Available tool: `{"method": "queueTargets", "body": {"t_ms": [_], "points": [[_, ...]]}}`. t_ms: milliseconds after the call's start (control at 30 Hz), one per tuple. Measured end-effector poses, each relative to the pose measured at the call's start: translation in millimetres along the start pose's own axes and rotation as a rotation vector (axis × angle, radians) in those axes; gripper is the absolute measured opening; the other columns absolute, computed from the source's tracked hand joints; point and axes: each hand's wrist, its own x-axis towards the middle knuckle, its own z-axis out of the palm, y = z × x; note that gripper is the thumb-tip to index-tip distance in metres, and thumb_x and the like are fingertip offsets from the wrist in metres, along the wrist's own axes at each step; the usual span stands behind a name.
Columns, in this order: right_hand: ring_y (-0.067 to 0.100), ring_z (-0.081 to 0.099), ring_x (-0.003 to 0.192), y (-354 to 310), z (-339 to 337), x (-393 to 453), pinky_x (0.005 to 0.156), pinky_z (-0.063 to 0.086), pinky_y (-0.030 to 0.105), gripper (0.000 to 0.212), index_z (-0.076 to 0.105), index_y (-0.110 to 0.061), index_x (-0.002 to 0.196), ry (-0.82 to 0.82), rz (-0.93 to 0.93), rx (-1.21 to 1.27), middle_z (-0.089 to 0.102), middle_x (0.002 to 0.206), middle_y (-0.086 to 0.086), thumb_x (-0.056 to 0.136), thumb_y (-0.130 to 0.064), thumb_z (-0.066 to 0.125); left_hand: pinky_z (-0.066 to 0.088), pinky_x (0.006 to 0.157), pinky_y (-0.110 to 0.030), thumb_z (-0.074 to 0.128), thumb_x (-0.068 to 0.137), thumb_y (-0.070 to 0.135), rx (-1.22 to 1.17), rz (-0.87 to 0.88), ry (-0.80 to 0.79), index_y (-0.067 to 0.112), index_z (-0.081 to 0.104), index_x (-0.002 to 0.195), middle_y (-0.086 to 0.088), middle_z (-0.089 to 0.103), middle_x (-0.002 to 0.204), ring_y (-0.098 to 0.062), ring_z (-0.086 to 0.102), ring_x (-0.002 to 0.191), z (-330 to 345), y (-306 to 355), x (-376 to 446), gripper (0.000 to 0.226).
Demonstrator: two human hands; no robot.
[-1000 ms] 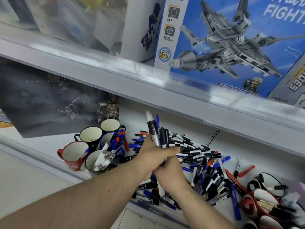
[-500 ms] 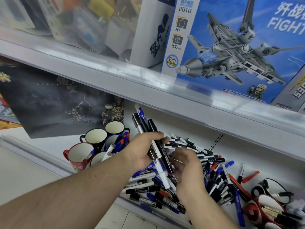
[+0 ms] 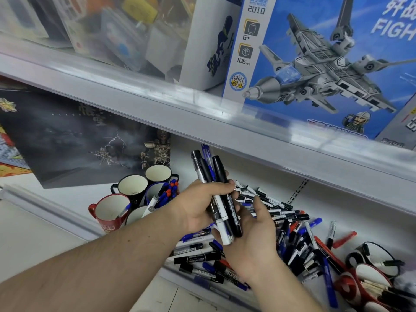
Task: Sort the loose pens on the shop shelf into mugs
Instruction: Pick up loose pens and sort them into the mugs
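Since half a second ago the right hand [image 3: 249,239] has slid under the bundle, and the bundle has tipped more upright.

Head view: the left hand [image 3: 202,206] is clenched round a bundle of pens [image 3: 219,199] — black, white and blue — held clear above the pile of loose pens [image 3: 288,233] on the shelf [image 3: 67,199], probably so the ends can be evened before dropping them in. The right hand lies relaxed, palm up, fingers spread beneath the lower tips, seemingly as a stop to square them. Left of the hands stands a cluster of mugs [image 3: 132,188] — the red mug [image 3: 110,212] holds one blue pen, another is packed with blue and red caps. More mugs [image 3: 369,280] with pens lie at lower right.
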Motion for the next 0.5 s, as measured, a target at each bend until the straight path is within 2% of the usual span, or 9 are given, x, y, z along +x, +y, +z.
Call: {"method": "queueTargets", "body": {"t_ms": [67,167,200,233,300,367,433,500], "points": [[0.019,0.069,0.1,-7.4,1.2,0.6,0.092,0.048,0.039,0.048,0.065,-0.014,0.121,0.007,-0.129,-0.244,0.075,0.108,0.007,0.1,-0.05,0.04,0.058,0.066,-0.037,0.07,0.066,0.004,0.098,-0.024,-0.038,0.006,0.064,0.098,-0.011,0.065,0.074,-0.025,0.064,0.066,-5.4,1.0,-1.2,0.034],[0.017,0.067,0.088,-26.2,-0.2,2.4,0.083,0.053,0.041,0.016,0.066,-0.02,0.107,0.156,-0.465,-0.616,0.07,0.098,0.004,0.096,-0.029,0.059,0.057,0.067,-0.038,0.068,0.075,-0.005,0.251,-0.074,-0.101,0.005,0.07,0.082,-0.013,0.066,0.073,-0.024,0.065,0.068,-12.7,-0.5,-3.0,0.013],[0.015,0.065,0.082,-31.4,0.8,0.7,0.079,0.054,0.04,0.012,0.066,-0.021,0.105,0.147,-0.547,-0.698,0.067,0.094,0.004,0.094,-0.025,0.064,0.057,0.064,-0.036,0.067,0.078,-0.007,0.297,-0.092,-0.124,0.005,0.07,0.08,-0.013,0.065,0.072,-0.024,0.065,0.067,-14.2,-1.6,-3.2,0.012],[0.01,0.063,0.073,-34.0,1.7,-0.5,0.071,0.054,0.032,0.014,0.065,-0.021,0.105,0.115,-0.596,-0.76,0.063,0.088,0.003,0.091,-0.023,0.067,0.056,0.062,-0.035,0.067,0.078,-0.006,0.337,-0.102,-0.141,0.005,0.069,0.079,-0.013,0.065,0.072,-0.025,0.064,0.067,-13.9,-2.2,-3.9,0.011],[0.004,0.061,0.058,-33.0,5.1,-2.4,0.058,0.052,0.021,0.023,0.061,-0.022,0.107,0.043,-0.599,-0.882,0.061,0.081,-0.001,0.087,-0.024,0.072,0.057,0.064,-0.035,0.069,0.069,-0.001,0.385,-0.105,-0.159,0.003,0.069,0.085,-0.016,0.065,0.075,-0.027,0.064,0.071,-14.0,-4.7,-3.3,0.017],[0.005,0.063,0.057,-29.2,5.0,0.5,0.059,0.055,0.024,0.024,0.06,-0.028,0.103,0.026,-0.583,-1.07,0.063,0.077,-0.005,0.084,-0.03,0.075,0.059,0.069,-0.037,0.068,0.065,0.001,0.406,-0.11,-0.144,0.0,0.07,0.097,-0.02,0.066,0.085,-0.03,0.063,0.082,-15.0,-6.1,-1.8,0.032],[0.002,0.062,0.055,-27.7,2.6,6.0,0.059,0.053,0.02,0.012,0.062,-0.028,0.095,0.017,-0.563,-1.181,0.064,0.072,-0.008,0.089,-0.029,0.071,0.056,0.068,-0.037,0.069,0.068,0.004,0.444,-0.113,-0.14,0.006,0.073,0.092,-0.017,0.067,0.082,-0.029,0.063,0.08,-17.7,-6.6,-2.5,0.025],[-0.001,0.062,0.058,-28.6,0.9,10.3,0.058,0.05,0.018,0.002,0.065,-0.024,0.091,-0.003,-0.518,-1.188,0.065,0.073,-0.009,0.093,-0.024,0.066,0.054,0.071,-0.034,0.07,0.076,0.002,0.482,-0.127,-0.094,0.01,0.074,0.091,-0.012,0.07,0.08,-0.024,0.067,0.077,-23.1,-6.8,-4.3,0.018]]}}
